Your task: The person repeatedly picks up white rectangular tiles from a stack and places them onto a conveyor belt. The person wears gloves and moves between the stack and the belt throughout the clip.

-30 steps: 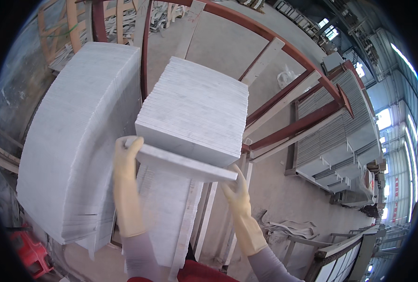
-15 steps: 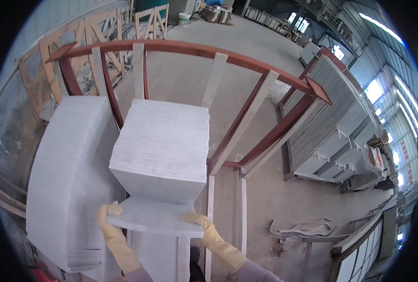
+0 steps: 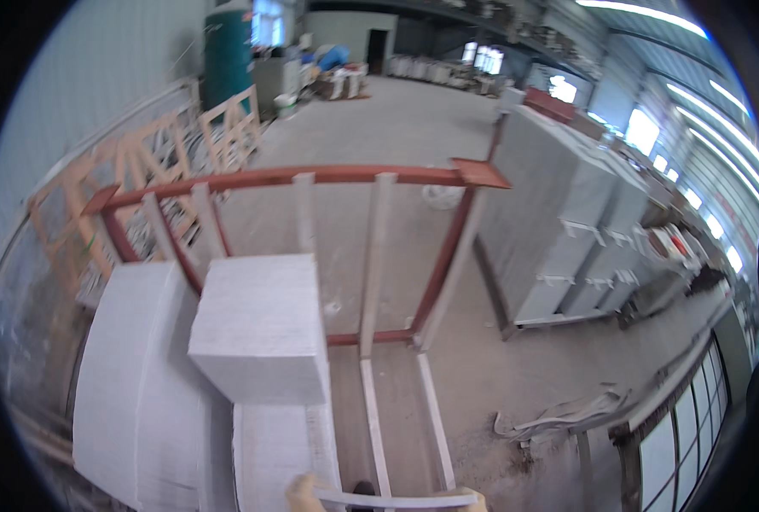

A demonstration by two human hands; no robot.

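Observation:
At the bottom edge of the head view, a pale grey stone slab (image 3: 388, 501) is held between my two hands, seen nearly edge-on. Gripping its left end is my left hand (image 3: 302, 493) in a cream-yellow glove. My right glove-covered hand (image 3: 473, 500) is closed at the right end, partly cut off by the frame. Ahead of them stands a block-like stack of grey slabs (image 3: 260, 328), with a lower pale stack (image 3: 281, 452) in front of it. A long, taller stack (image 3: 128, 375) leans on its left.
A red metal rack frame (image 3: 311, 174) with pale uprights surrounds the stacks. Another large slab stack (image 3: 541, 188) stands right. Wooden frames (image 3: 149, 162) lean by the left wall. Torn strips (image 3: 563, 418) lie on the floor, near a white-panelled frame (image 3: 682, 427) at lower right.
My hands have pulled the slab away from the stack, down toward me and to the right. The view has tilted up, showing more of the hall.

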